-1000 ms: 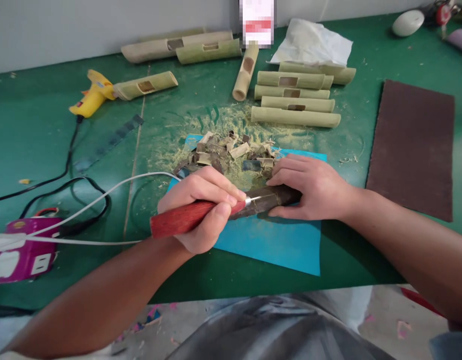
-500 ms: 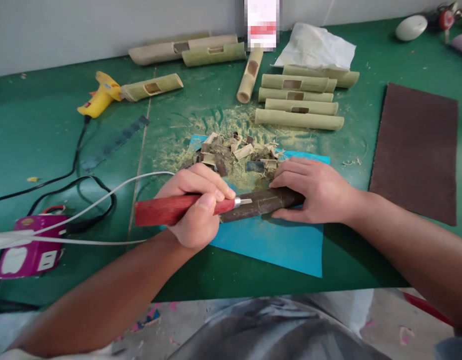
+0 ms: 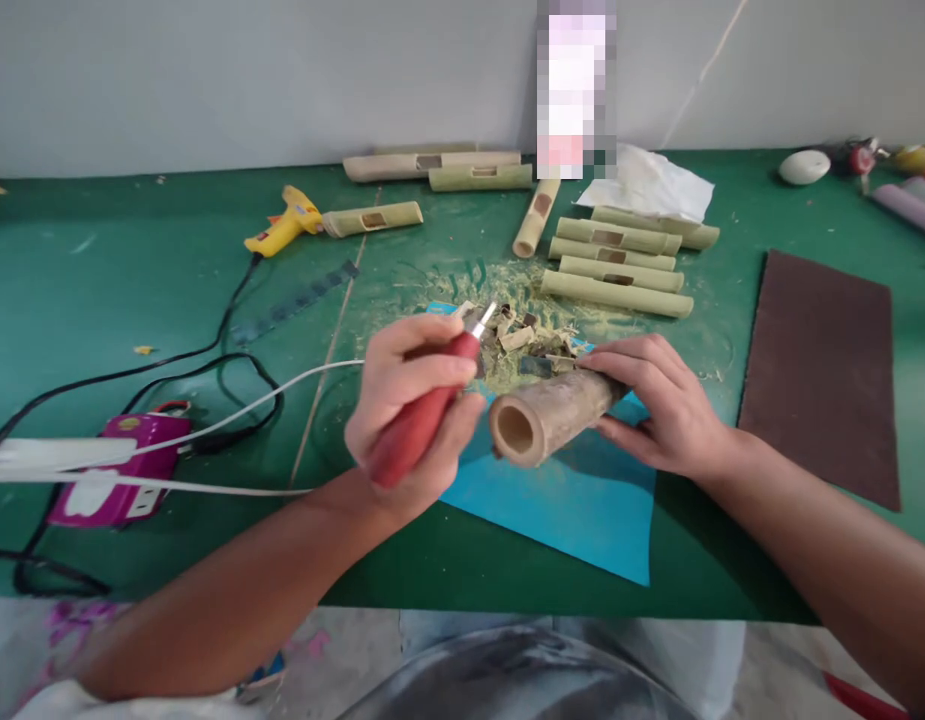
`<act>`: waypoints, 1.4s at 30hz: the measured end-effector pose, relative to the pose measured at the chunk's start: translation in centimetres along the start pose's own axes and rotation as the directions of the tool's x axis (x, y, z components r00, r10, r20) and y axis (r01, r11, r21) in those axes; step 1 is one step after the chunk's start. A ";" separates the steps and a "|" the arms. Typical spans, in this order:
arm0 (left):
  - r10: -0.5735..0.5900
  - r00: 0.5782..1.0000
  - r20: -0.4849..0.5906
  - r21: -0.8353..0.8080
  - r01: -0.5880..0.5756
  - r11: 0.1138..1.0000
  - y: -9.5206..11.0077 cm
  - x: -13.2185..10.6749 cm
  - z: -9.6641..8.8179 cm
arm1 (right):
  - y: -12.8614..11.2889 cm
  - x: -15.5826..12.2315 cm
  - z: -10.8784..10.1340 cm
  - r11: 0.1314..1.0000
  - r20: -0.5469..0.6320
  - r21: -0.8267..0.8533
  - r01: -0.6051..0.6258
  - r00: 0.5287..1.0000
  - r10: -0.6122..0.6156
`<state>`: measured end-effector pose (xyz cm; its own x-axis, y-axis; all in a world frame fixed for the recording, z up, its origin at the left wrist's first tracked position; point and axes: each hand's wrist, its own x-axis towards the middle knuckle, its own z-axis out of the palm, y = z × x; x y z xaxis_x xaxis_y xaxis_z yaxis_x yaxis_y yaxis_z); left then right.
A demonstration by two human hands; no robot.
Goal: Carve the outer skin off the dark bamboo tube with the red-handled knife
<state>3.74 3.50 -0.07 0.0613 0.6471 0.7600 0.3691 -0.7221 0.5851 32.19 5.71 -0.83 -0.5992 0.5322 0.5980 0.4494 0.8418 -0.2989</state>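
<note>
Bamboo tube (image 3: 552, 415) hollow, open end showing; right hand (image 3: 657, 405) grips.

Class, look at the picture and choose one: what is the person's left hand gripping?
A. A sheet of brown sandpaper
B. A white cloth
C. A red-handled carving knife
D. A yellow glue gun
C. The left hand is closed around the red handle of the carving knife, its metal tip pointing up and away, while the right hand holds the bamboo tube over the blue mat.

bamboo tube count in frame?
9: one in the right hand, three at back center, one diagonal, four stacked right. More may be hidden.
</note>
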 end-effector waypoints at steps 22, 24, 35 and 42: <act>0.156 0.987 0.025 0.000 -0.156 0.988 1.3 -0.1 1.0 | 0.9 -0.5 0.3 0.996 -0.036 0.082 -0.043 0.998 0.046; 0.163 0.987 0.007 0.037 -0.163 0.986 1.3 0.0 1.0 | 0.9 -0.5 0.3 0.996 -0.029 0.075 -0.046 0.998 0.049; 0.122 0.992 0.032 0.033 -0.123 0.992 1.3 -0.2 1.1 | 0.7 -0.1 0.0 0.998 0.000 0.061 -0.012 1.000 0.012; 0.102 0.992 0.078 0.011 -0.103 0.995 1.6 0.0 1.1 | 0.7 0.0 -0.1 0.999 0.010 0.049 -0.003 1.000 0.002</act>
<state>5.31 2.62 0.54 0.1705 0.5872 0.7912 0.3706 -0.7823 0.5007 32.56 6.26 -0.96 -0.6047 0.5351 0.5899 0.4180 0.8437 -0.3369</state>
